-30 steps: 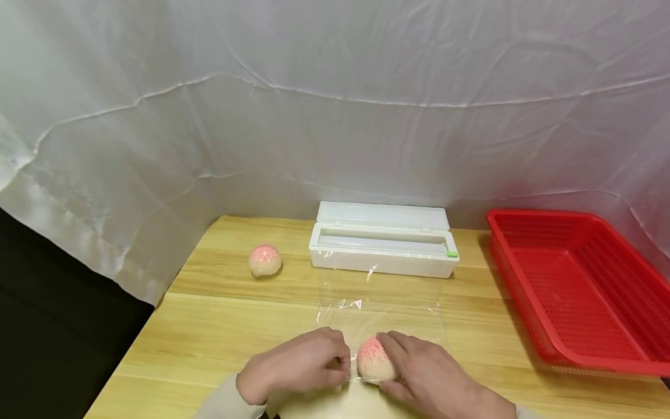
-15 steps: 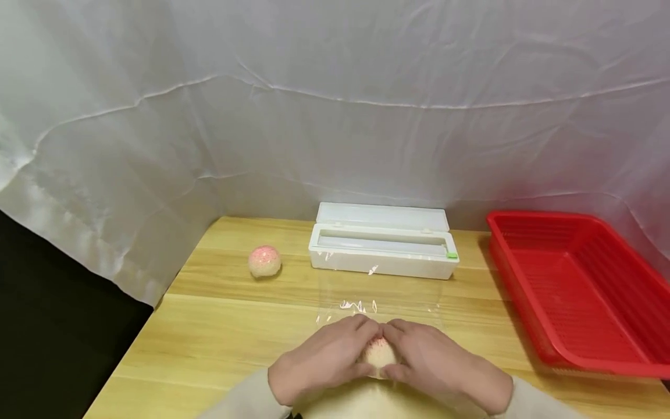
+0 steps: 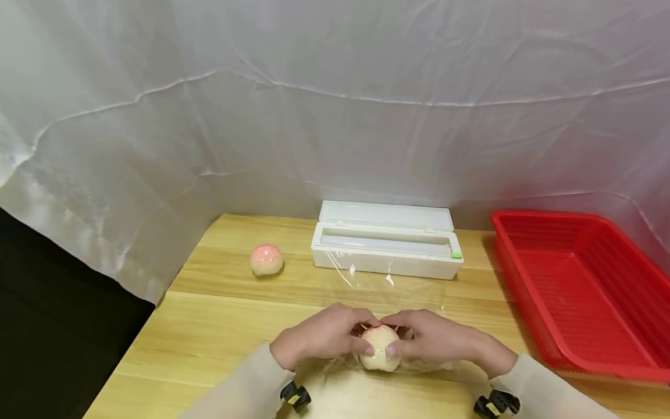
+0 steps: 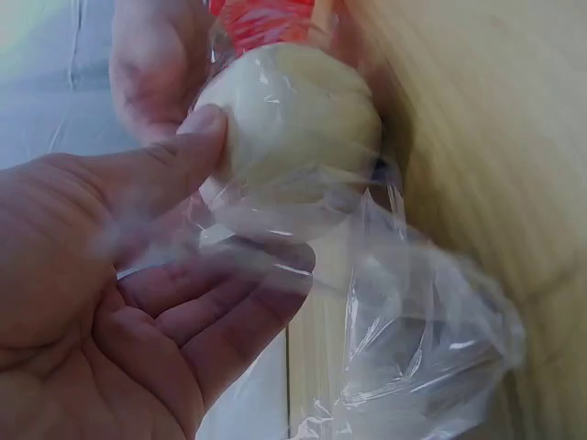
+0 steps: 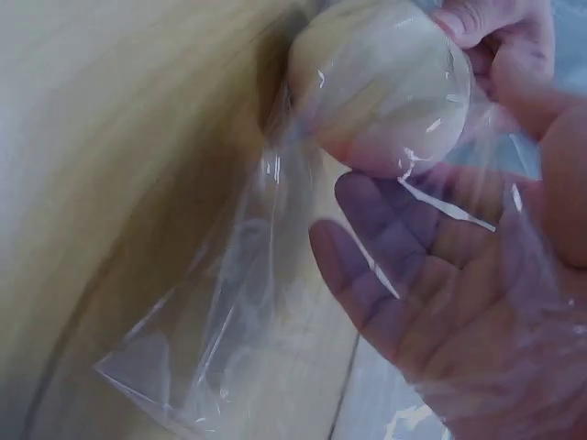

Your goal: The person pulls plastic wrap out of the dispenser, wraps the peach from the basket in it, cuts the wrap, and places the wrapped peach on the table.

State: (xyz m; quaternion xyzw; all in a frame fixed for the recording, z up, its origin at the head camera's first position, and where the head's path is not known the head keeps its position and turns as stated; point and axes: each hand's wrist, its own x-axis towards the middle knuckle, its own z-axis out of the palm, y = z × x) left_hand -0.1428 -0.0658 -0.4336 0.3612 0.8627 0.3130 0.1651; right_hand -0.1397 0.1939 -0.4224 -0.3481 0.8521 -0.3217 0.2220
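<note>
A cream peach (image 3: 380, 356) with pink speckles is between my two hands near the table's front. My left hand (image 3: 323, 334) holds its left side, thumb on the near face. From the right, my right hand (image 3: 447, 342) holds it the same way. Clear cling film (image 4: 422, 339) covers the peach's near side and hangs loose at both ends; in the right wrist view the film (image 5: 238, 302) also lies over the right palm. More film stretches back across the table to the white dispenser box (image 3: 387, 265), whose lid stands raised. The peach's far side is hidden.
Another pink-topped peach (image 3: 266, 260) sits at the back left of the wooden table (image 3: 220, 331). On the right stands a red plastic basket (image 3: 534, 311). A green slider (image 3: 456, 255) is at the box's right end. A pale curtain (image 3: 335, 139) hangs behind.
My left hand has moved right from the film's edge onto the peach. Both hands have rolled the peach up in the film, so its cream side now faces me.
</note>
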